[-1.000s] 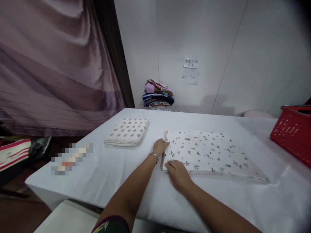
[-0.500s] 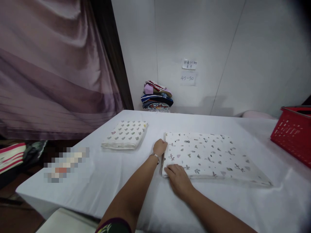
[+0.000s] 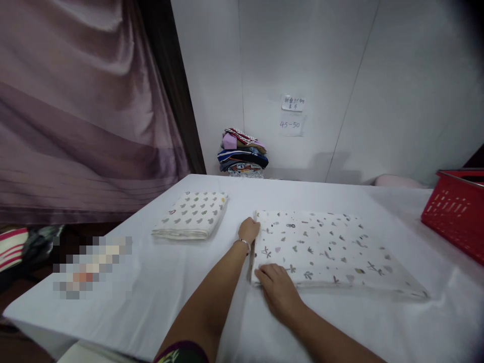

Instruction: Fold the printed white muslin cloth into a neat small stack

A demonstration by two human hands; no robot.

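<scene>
A white cloth [image 3: 321, 247] printed with small plants and shapes lies folded flat on the table in a long layered rectangle. My left hand [image 3: 248, 230], with a bracelet at its wrist, is closed on the cloth's left edge, partway up; its fingertips are hidden. At the near left corner, my right hand [image 3: 279, 287] has its fingers bent over the same cloth and grips it there. To the left, apart from both hands, rests a second folded white cloth [image 3: 192, 214] with rows of grey-green motifs.
White sheeting covers the table [image 3: 159, 282]. A red plastic basket [image 3: 456, 214] stands at the right edge. Behind the table is a pile of folded fabrics [image 3: 243, 154] against the wall. A pinkish curtain [image 3: 83, 111] hangs on the left. A pixelated patch [image 3: 93, 264] hides something at the table's left.
The view has shifted slightly, so things on the table appear a little lower. Both hands keep their places on the printed cloth, which looks unchanged.
</scene>
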